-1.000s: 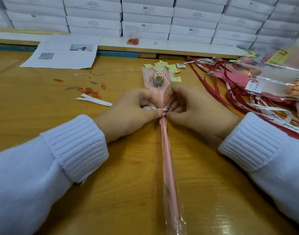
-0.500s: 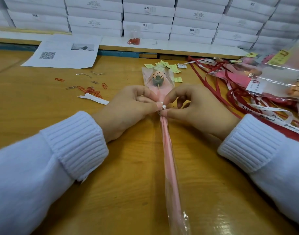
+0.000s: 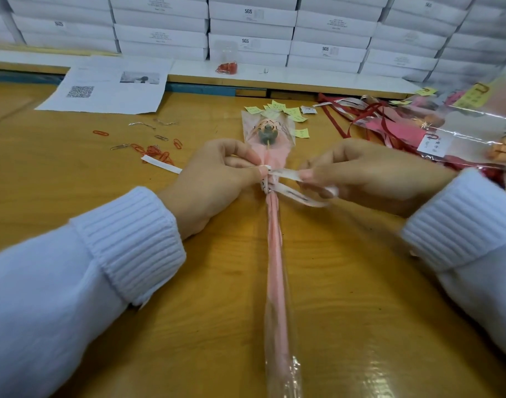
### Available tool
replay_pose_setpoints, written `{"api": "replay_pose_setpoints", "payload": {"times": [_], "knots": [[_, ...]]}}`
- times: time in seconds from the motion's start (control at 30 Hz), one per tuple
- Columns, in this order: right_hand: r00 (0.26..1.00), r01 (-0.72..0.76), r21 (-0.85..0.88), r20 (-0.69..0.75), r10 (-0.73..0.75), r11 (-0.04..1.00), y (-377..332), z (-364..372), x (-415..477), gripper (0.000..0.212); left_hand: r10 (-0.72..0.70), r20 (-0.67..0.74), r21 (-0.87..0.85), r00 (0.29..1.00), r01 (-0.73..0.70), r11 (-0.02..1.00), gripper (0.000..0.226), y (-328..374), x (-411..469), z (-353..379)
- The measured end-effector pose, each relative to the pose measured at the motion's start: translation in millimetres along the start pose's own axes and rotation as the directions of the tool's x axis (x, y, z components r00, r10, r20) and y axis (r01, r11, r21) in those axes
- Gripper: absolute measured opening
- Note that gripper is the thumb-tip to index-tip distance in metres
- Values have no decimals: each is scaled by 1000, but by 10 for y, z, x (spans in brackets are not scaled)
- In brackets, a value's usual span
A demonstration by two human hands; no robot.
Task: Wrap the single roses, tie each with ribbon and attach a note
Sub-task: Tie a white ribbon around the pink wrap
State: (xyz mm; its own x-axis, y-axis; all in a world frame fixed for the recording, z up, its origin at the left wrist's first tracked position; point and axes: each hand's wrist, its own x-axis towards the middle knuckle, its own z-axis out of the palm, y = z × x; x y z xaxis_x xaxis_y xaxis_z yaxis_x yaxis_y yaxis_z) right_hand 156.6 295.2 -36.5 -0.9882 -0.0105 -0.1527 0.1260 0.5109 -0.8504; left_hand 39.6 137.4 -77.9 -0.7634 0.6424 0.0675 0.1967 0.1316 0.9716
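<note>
Rose: you are working on the wrapped rose (image 3: 274, 239), which is lying flat on the table (image 3: 188, 311) between your hands.
Axis: its long axis is running straight away from you, with the bloom at the far end and the stem end pointing back toward you.
Left hand: your left hand (image 3: 214, 182) is sitting against the neck of the wrap just under the bloom, its fingers (image 3: 246, 160) curling in and pinching the ribbon (image 3: 286, 174) there.
Right hand: your right hand (image 3: 375, 173) is pinching the ribbon's free end between its fingers (image 3: 309, 175), out to the right of the stem, with a loop sagging below.
Relation that matters: the tie point is touching your left fingers and lying to the left of your right ones, so the ribbon is running crosswise to the stem (any tightening pull is probably going sideways, with the left hand anchoring).
Writing: "SGS" is showing on several white boxes (image 3: 251, 24) stacked behind. A sheet (image 3: 108, 87) is carrying a QR code. The print on the ribbon, the wrap and the yellow notes (image 3: 289, 110) is too small to read.
</note>
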Motion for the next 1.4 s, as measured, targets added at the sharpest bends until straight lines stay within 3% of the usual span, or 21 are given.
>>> {"api": "replay_pose_setpoints", "payload": {"times": [0.07, 0.1, 0.17, 0.23, 0.3, 0.37, 0.5, 0.77, 0.97, 1.3, 1.4], "knots": [[979, -104, -52, 172, 111, 993, -48, -133, -107, 56, -4, -22, 14, 1000, 5, 1000, 13, -4, 8, 6], [970, -152, -142, 171, 175, 978, -65, -176, -132, 66, 0, -26, 25, 1000, 1, 1000, 12, -3, 5, 13], [964, -263, -384, -63, 259, 885, -54, -191, -111, 67, 8, -26, 43, 1000, -7, 999, 12, 3, -3, 29], [912, -353, -457, -364, 190, 817, -6, -117, -38, 58, 16, -21, 54, 1000, -15, 998, 11, 7, -8, 39], [888, -259, -338, -452, 85, 905, -14, 6, 32, 42, 25, -20, 73, 999, -24, 997, 11, 8, -11, 41], [921, -144, -147, -381, 79, 979, -39, 114, 71, 26, 37, -14, 80, 999, -36, 996, 11, 8, -17, 44], [959, -133, -102, -264, 103, 986, -48, 264, 131, 15, 60, -2, 97, 998, -59, 993, 12, 6, -26, 47], [932, -153, 81, -319, 171, 985, 6, 252, 150, 7, 107, -19, 124, 994, -104, 987, 9, -12, -8, 45], [913, -224, 95, -329, 243, 970, 0, 215, 138, 13, 93, 54, 220, 994, -103, 970, 5, -11, -2, 28], [863, -310, 26, -411, 292, 951, 39, 155, 138, 12, 62, -28, 266, 998, -53, 962, 11, -8, 20, -65], [861, -349, -84, -421, 285, 933, 33, 144, 148, 10, 82, -25, 391, 996, -66, 918, 12, -8, 28, -39]]}}
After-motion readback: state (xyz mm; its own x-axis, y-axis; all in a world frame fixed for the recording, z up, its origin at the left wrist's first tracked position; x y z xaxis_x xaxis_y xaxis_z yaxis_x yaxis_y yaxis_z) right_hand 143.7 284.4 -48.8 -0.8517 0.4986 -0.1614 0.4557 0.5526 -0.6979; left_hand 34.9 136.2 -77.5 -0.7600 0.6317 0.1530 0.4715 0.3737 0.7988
